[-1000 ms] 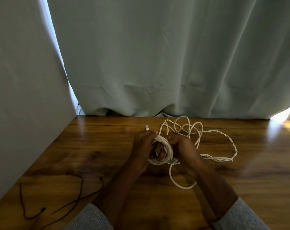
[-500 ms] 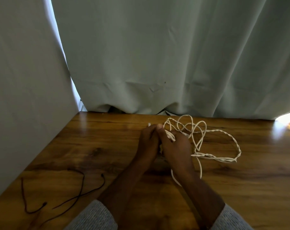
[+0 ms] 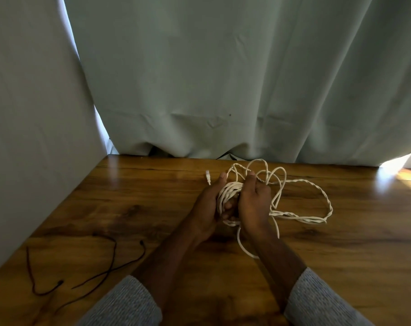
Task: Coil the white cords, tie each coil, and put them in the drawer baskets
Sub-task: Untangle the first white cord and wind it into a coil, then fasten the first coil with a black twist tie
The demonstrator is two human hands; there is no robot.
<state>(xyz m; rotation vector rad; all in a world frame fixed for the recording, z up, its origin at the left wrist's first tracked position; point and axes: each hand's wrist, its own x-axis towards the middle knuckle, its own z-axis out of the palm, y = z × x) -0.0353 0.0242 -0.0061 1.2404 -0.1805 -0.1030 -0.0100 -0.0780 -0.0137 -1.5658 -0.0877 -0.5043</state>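
A twisted white cord lies on the wooden table (image 3: 138, 198). Part of it is wound into a coil (image 3: 228, 196) held between my two hands above the table's middle. My left hand (image 3: 208, 208) cups the coil from the left, and my right hand (image 3: 255, 203) grips it from the right. The loose rest of the white cord (image 3: 317, 194) sprawls in loops to the right and behind my hands. Its white plug (image 3: 208, 176) lies just beyond my left fingertips. One strand (image 3: 243, 248) hangs down in a loop under my right wrist. No drawer baskets are in view.
Thin dark strings (image 3: 110, 257) lie on the table at the front left. A pale green curtain (image 3: 223, 78) hangs along the table's far edge. A grey wall (image 3: 30, 125) bounds the left side. Sunlight falls on the far right corner (image 3: 409, 175).
My hands were pressed together over the coil half a second ago; now they have spread slightly and the wound cord shows between them. The view has tilted a little.
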